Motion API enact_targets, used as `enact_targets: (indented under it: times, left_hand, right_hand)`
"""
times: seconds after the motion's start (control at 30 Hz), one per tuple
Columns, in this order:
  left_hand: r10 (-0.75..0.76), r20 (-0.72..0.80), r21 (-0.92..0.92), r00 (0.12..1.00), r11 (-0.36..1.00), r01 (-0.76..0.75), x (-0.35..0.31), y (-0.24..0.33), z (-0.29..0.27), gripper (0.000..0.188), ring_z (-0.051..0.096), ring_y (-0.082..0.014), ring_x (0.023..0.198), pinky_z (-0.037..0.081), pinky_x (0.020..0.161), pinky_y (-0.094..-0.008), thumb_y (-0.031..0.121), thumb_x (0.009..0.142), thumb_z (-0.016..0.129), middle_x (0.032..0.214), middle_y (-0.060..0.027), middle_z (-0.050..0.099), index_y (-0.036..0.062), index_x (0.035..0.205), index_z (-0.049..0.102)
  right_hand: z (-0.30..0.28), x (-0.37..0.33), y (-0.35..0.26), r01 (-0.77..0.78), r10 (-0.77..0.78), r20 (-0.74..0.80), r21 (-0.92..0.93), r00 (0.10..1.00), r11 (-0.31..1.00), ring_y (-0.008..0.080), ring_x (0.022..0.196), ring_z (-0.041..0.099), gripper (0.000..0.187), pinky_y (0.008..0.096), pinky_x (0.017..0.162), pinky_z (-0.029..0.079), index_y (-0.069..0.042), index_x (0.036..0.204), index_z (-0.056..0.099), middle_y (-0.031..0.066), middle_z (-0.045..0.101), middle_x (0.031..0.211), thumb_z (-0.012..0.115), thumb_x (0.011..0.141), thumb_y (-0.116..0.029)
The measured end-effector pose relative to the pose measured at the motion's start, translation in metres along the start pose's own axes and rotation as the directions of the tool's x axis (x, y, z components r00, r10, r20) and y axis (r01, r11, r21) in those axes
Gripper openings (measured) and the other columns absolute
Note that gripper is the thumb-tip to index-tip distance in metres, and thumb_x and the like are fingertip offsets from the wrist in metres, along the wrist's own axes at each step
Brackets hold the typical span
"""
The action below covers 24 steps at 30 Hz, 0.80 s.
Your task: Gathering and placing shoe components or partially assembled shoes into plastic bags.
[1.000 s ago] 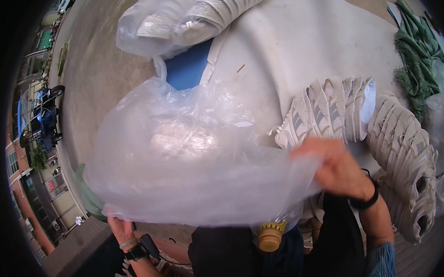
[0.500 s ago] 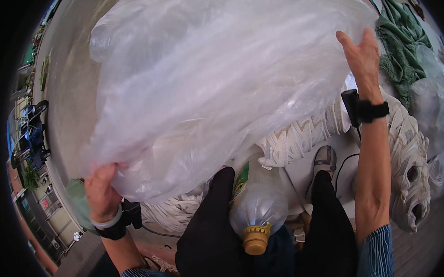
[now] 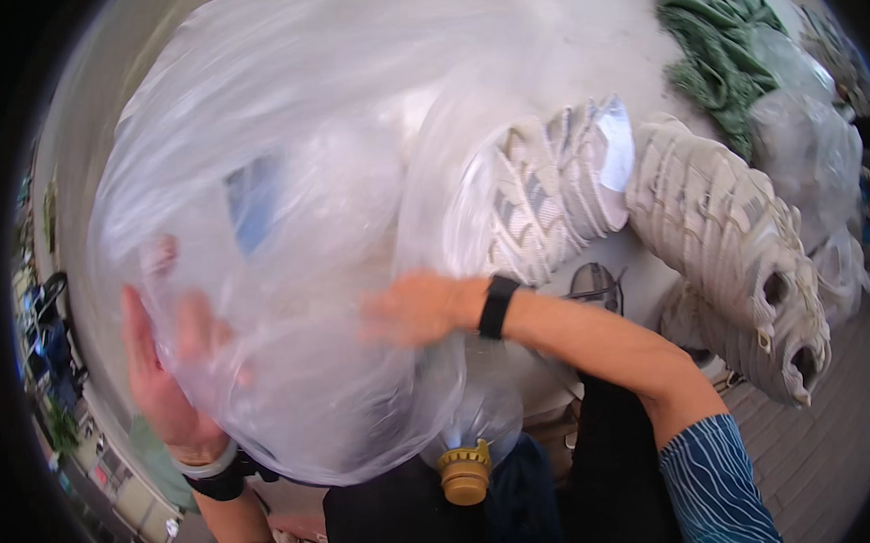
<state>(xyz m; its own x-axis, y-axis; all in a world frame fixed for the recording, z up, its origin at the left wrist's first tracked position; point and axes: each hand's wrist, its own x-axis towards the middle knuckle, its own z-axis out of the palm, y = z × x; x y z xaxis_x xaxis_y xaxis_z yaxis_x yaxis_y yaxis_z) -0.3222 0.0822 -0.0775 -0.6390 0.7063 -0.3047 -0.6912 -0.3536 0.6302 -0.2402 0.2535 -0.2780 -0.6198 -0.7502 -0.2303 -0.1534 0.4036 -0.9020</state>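
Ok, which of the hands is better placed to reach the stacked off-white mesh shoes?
Likely the right hand: it is close to the nearer stack of shoes. The left hand is farther off, at the left side of the translucent plastic sheet spread between.

Daylight falls on grey ground (image 3: pixel 101 87) at left and lined grey paving (image 3: pixel 826 434) at lower right.

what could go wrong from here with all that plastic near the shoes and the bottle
The plastic overlaps the nearest shoes in view, so pulling it might catch and shift them. The bottle is right by its lower edge and could get bumped. Both the left hand and right hand are at the plastic, which looks thin and might tear if tugged.
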Motion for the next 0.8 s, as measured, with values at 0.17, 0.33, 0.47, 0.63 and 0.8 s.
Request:
enact_targets:
  times: [0.17, 0.33, 0.47, 0.63, 0.8]
  left_hand:
    - [0.218, -0.625, 0.261, 0.749, 0.963, -0.062, -0.008, -0.003, -0.058, 0.046, 0.060, -0.0166, 0.073, 0.053, 0.069, -0.0311, 0.037, 0.097, 0.042, 0.094, -0.0044, 0.061, 0.0090, 0.134, 0.043]
    - [0.193, -0.720, 0.261, 0.667, 0.965, 0.002, -0.039, -0.017, -0.104, 0.050, 0.056, -0.0163, 0.097, 0.049, 0.080, -0.0292, 0.035, 0.095, 0.047, 0.118, -0.0064, 0.055, 0.0065, 0.136, 0.042]
    - [0.208, -0.766, 0.484, 0.608, 0.809, 0.333, -0.069, -0.024, -0.138, 0.053, 0.052, -0.0194, 0.110, 0.045, 0.089, -0.0314, 0.024, 0.090, 0.058, 0.127, -0.0103, 0.050, 0.0019, 0.135, 0.041]
    - [0.353, -0.600, 0.785, 0.718, 0.431, 0.445, -0.062, -0.033, -0.134, 0.059, 0.048, -0.0240, 0.117, 0.036, 0.100, -0.0337, 0.014, 0.084, 0.064, 0.129, -0.0138, 0.048, -0.0020, 0.134, 0.038]
    - [0.493, -0.431, 0.863, 0.756, -0.021, 0.505, -0.035, -0.049, -0.113, 0.071, 0.040, -0.0269, 0.124, 0.029, 0.106, -0.0349, 0.012, 0.080, 0.066, 0.134, -0.0165, 0.043, -0.0021, 0.139, 0.030]
  right_hand:
    - [0.052, -0.018, 0.002, 0.032, -0.051, 0.063, 0.273, 0.997, 0.962, 0.0384, 0.084, 0.060, 0.038, 0.0435, 0.078, 0.048, -0.005, 0.094, 0.065, 0.0203, 0.065, 0.088, 0.045, 0.091, -0.037]
    - [-0.005, -0.048, -0.006, 0.060, 0.001, -0.380, 0.149, 0.925, 0.987, 0.0339, 0.082, 0.062, 0.027, 0.0401, 0.075, 0.049, -0.001, 0.100, 0.063, 0.0173, 0.064, 0.092, 0.057, 0.085, -0.023]
    - [-0.056, -0.115, -0.006, -0.029, 0.307, -0.724, 0.369, 0.617, 0.929, 0.0211, 0.073, 0.061, 0.026, 0.0303, 0.070, 0.050, 0.000, 0.102, 0.061, 0.0145, 0.063, 0.088, 0.064, 0.080, -0.013]
    - [-0.068, -0.180, 0.065, -0.638, 0.256, -0.966, 0.167, 0.049, 0.752, 0.0271, 0.083, 0.063, 0.047, 0.0364, 0.077, 0.050, 0.003, 0.108, 0.059, 0.0181, 0.064, 0.092, 0.070, 0.077, -0.031]
    - [-0.038, -0.177, 0.120, -0.444, 0.618, -0.694, 0.453, 0.368, 0.773, 0.0347, 0.095, 0.062, 0.073, 0.0382, 0.084, 0.048, 0.003, 0.112, 0.058, 0.0232, 0.064, 0.103, 0.069, 0.071, -0.057]
